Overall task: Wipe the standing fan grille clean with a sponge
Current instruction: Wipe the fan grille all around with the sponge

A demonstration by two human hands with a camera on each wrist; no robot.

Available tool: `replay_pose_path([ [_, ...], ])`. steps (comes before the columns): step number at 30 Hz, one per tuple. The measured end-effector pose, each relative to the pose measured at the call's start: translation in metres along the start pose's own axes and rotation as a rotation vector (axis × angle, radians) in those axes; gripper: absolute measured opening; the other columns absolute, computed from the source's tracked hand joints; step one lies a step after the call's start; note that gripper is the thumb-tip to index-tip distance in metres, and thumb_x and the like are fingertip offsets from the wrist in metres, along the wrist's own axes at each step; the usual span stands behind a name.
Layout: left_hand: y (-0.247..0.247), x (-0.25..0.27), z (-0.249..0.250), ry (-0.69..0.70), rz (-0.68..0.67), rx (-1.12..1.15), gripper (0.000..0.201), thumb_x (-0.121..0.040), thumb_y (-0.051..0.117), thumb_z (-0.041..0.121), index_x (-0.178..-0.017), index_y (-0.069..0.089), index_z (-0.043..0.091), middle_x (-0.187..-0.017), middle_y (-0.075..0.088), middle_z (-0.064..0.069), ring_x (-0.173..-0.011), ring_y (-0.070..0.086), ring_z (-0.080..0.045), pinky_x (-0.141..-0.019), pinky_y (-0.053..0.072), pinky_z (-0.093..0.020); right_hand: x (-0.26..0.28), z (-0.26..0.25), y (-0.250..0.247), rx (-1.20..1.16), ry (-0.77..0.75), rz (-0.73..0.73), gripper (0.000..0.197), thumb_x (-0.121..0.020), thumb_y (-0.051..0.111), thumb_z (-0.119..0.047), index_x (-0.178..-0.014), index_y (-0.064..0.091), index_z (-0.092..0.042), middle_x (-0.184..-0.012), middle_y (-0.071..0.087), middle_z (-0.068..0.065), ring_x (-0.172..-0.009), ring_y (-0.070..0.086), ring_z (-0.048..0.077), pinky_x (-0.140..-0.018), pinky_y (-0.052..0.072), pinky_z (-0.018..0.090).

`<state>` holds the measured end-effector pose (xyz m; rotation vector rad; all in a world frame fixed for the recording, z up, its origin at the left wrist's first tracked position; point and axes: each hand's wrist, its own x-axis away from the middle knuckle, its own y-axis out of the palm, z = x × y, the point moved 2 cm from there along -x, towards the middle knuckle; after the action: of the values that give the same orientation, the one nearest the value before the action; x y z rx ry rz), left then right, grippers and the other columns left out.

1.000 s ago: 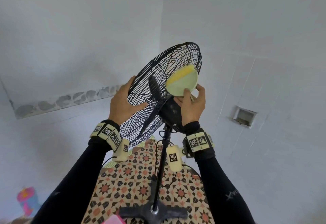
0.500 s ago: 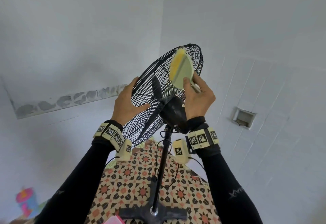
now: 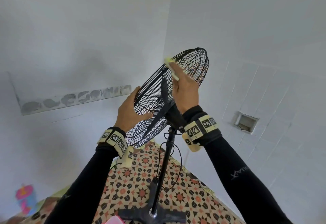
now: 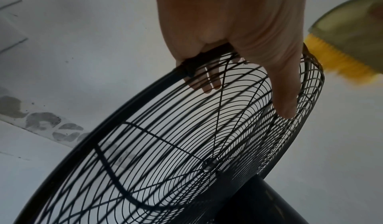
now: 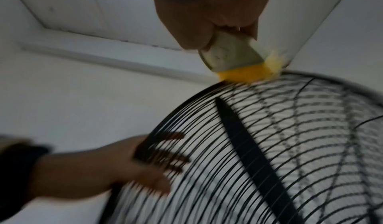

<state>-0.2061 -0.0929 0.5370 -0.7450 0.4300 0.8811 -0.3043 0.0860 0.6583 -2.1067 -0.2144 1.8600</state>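
A black standing fan with a round wire grille [image 3: 169, 98] fills the middle of the head view. My right hand [image 3: 183, 86] grips a sponge [image 3: 170, 61] with a pale green face and a yellow side, and its yellow edge presses on the grille's upper rim [image 5: 238, 83]. The sponge [image 5: 232, 57] shows clearly in the right wrist view, and also in the left wrist view as a sponge [image 4: 348, 35] beyond the rim. My left hand [image 3: 130, 112] holds the grille's left rim [image 4: 203, 60], fingers wrapped over to the front, thumb along the back wires.
The fan's pole [image 3: 164, 167] and base [image 3: 153, 215] stand on a patterned tiled floor [image 3: 134, 185], with a cable hanging by the pole. White walls meet in a corner behind the fan. A recessed box [image 3: 246, 122] sits in the right wall. A pink and blue object [image 3: 24, 199] lies low left.
My right hand has carried the sponge up and left along the grille to its upper rim. My left hand has stayed on the left rim.
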Motion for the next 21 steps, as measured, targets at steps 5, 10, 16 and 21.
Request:
replay_pose_path([
  [5, 0.005, -0.002, -0.009, -0.050, 0.005, -0.014, 0.085, -0.078, 0.091, 0.033, -0.149, 0.046, 0.017, -0.127, 0.066, 0.008, -0.117, 0.061, -0.011, -0.094, 0.042, -0.020, 0.063, -0.031, 0.030, 0.013, -0.408, -0.418, 0.064, -0.077, 0.056, 0.015, -0.139, 0.057, -0.003, -0.135, 0.062, 0.021, -0.121, 0.063, 0.038, -0.091, 0.057, 0.058],
  [10, 0.005, 0.004, -0.013, -0.055, 0.004, 0.030, 0.088, -0.073, 0.088, 0.052, -0.144, 0.051, 0.015, -0.126, 0.065, 0.010, -0.118, 0.060, -0.012, -0.094, 0.039, -0.012, 0.042, -0.043, 0.013, -0.044, -0.436, -0.408, 0.060, -0.084, 0.049, 0.009, -0.140, 0.058, -0.010, -0.138, 0.062, 0.014, -0.125, 0.061, 0.034, -0.095, 0.055, 0.056],
  [16, 0.000, 0.005, -0.010, -0.099, -0.001, 0.066, 0.109, -0.068, 0.095, 0.052, -0.156, 0.035, 0.034, -0.146, 0.053, 0.022, -0.128, 0.050, 0.002, -0.108, 0.036, -0.021, 0.022, -0.010, 0.020, 0.224, -0.136, -0.263, 0.072, -0.085, 0.046, 0.008, -0.150, 0.033, -0.021, -0.151, 0.046, 0.021, -0.137, 0.046, 0.044, -0.102, 0.044, 0.069],
  [21, 0.002, 0.010, -0.014, -0.043, -0.134, 0.030, 0.047, -0.079, 0.082, 0.026, -0.121, 0.072, 0.045, -0.098, 0.061, 0.018, -0.086, 0.063, 0.003, -0.086, 0.050, -0.013, 0.091, -0.032, 0.036, 0.041, -0.520, -0.617, 0.088, -0.075, 0.061, 0.017, -0.152, 0.035, -0.018, -0.151, 0.048, 0.018, -0.135, 0.050, 0.041, -0.099, 0.050, 0.064],
])
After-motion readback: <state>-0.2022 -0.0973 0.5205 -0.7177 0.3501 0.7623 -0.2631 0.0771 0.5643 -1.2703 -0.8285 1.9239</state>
